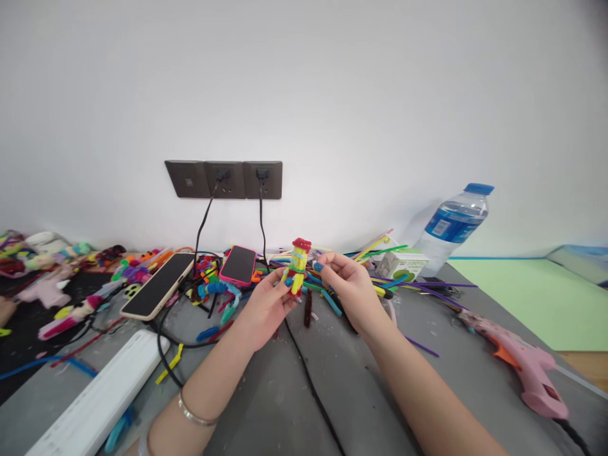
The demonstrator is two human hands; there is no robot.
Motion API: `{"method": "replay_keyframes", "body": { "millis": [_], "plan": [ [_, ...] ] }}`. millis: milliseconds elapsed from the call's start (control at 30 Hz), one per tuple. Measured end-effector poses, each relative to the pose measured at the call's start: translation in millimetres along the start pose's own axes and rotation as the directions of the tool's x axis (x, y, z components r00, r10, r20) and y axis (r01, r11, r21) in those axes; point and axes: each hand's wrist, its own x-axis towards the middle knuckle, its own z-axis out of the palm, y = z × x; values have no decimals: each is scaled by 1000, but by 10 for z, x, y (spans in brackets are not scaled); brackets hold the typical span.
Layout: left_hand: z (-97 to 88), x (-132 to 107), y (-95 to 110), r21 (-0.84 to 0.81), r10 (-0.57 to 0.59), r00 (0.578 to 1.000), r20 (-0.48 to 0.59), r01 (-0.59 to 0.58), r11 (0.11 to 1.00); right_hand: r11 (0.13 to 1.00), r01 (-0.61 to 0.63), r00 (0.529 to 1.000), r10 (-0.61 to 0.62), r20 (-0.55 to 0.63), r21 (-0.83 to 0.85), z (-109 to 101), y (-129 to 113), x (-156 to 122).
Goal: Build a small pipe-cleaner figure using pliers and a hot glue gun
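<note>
A small yellow pipe-cleaner figure (pixel 298 266) with a red cap and red bands stands upright between both hands, over the grey table (pixel 294 392). My left hand (pixel 266 307) pinches its lower part from the left, thumb and fingers closed on it. From the right, my right hand (pixel 349 285) pinches the figure's side near the middle with its fingertips. A dark red pipe cleaner (pixel 308 309) hangs down just below the figure.
Loose coloured pipe cleaners (pixel 380 278) lie behind the hands. Two phones (pixel 237 265) (pixel 159 286) charge from wall sockets (pixel 223 179). A water bottle (pixel 453 225) stands back right, a pink glue gun (pixel 522 364) right, a white power strip (pixel 102 396) front left, finished figures (pixel 52 278) far left.
</note>
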Motion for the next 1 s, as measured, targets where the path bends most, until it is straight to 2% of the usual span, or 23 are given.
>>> {"method": "replay_keyframes", "body": {
  "millis": [1000],
  "plan": [
    [18, -28, -14, 98, 27, 999, 35, -30, 995, 998, 29, 1000, -28, 13, -55, 13, -24, -31]
  ]
}}
